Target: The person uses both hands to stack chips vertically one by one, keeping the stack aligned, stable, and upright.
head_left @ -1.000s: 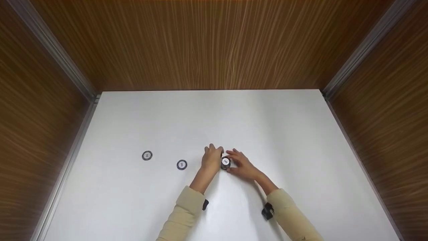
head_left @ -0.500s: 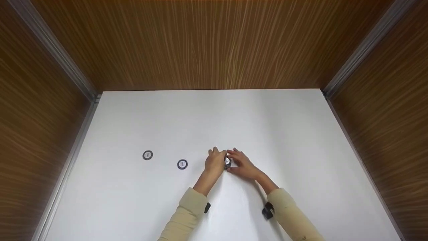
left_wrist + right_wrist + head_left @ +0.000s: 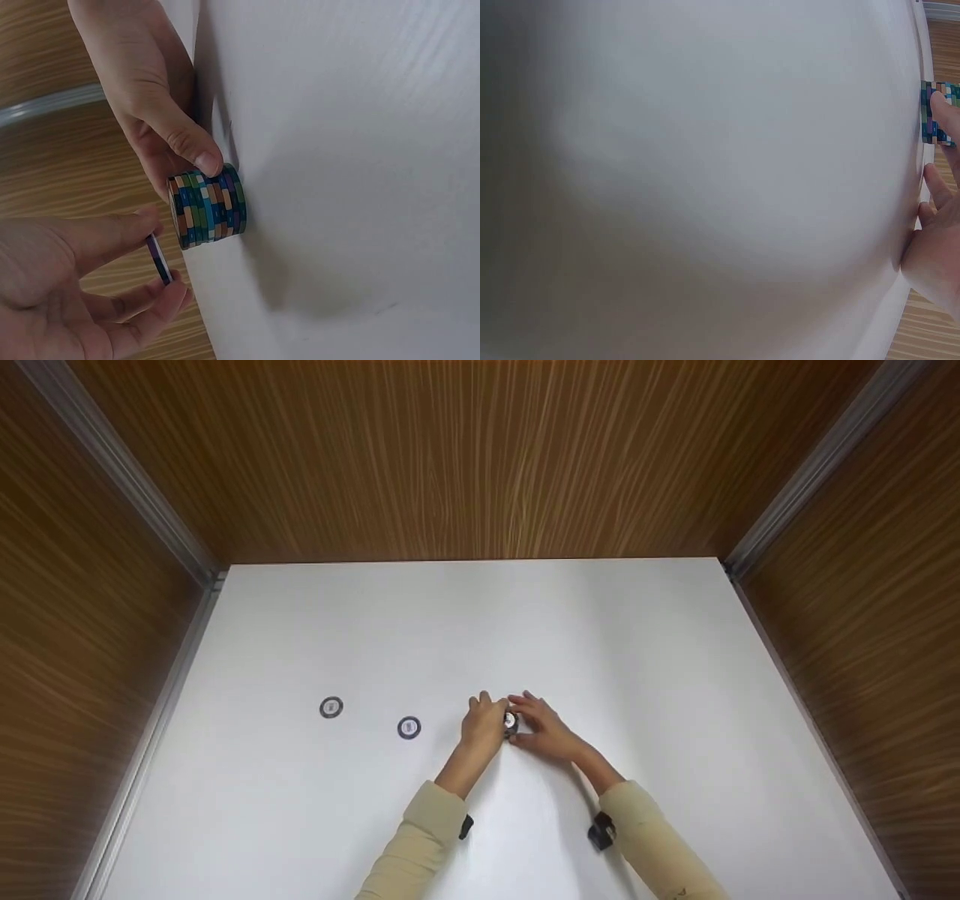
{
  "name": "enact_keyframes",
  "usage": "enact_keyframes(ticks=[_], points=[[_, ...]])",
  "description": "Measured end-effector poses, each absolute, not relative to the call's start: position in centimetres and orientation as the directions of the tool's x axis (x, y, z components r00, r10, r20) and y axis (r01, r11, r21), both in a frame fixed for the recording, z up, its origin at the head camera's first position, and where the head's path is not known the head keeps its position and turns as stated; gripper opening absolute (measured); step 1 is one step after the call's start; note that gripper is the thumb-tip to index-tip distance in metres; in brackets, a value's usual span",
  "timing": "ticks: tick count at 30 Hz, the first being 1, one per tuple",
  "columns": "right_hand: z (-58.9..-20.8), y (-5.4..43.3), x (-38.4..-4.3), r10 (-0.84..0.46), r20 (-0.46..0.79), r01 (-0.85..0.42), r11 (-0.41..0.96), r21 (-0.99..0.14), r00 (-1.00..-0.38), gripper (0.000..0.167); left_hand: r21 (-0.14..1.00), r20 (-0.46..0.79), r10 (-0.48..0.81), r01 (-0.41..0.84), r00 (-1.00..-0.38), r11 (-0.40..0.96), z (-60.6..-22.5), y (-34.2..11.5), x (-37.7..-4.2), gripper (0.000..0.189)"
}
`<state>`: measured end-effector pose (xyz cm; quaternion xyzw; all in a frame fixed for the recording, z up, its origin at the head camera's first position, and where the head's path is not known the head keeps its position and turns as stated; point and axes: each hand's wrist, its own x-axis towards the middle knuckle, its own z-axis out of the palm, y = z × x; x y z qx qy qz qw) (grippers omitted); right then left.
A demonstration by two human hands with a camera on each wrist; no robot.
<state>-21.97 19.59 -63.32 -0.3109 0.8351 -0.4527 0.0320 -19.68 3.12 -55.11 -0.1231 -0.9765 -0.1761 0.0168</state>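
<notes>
A stack of poker chips (image 3: 210, 206) with multicoloured edges stands on the white table, its white-centred top chip partly covered by my left hand in the head view. Thumb and fingers of my right hand (image 3: 547, 735) grip the stack from its right side; the right wrist view catches the thumb against the stack (image 3: 928, 120). My left hand (image 3: 481, 727) pinches a single poker chip (image 3: 159, 259) by its edges, just off the top of the stack. That held chip is hidden behind the hand in the head view.
Two loose poker chips lie flat to the left, a nearer one (image 3: 409, 727) and one further left (image 3: 331, 707). Wood-grain panels (image 3: 480, 457) border the white table (image 3: 300, 810) at the back and both sides.
My left hand has shifted slightly right with its chip and now covers part of the stack's top. The right hand stays in place around the stack.
</notes>
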Motion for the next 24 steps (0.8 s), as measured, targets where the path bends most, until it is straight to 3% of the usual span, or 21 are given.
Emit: enact_keyframes(ticks=[8,16,24], points=[[-63.12,19.74,-21.94,-0.555,0.165,-0.441,0.41,-0.798,-0.815,0.049,0.353,0.066,0.227,0.235,-0.972,0.906,-55.49,3.22,-19.77,0.026],[-63.23,19.63,-22.09,-0.549,0.237,-0.492,0.379,-0.783,-0.801,0.048,0.363,0.065,0.225,0.233,-0.972,0.902,-55.5,3.6,-19.9,0.026],[-63.18,19.73,-21.93,-0.538,0.202,-0.461,0.405,-0.79,-0.818,0.049,0.373,0.084,0.224,0.24,-0.971,0.897,-55.46,4.03,-20.15,0.021]])
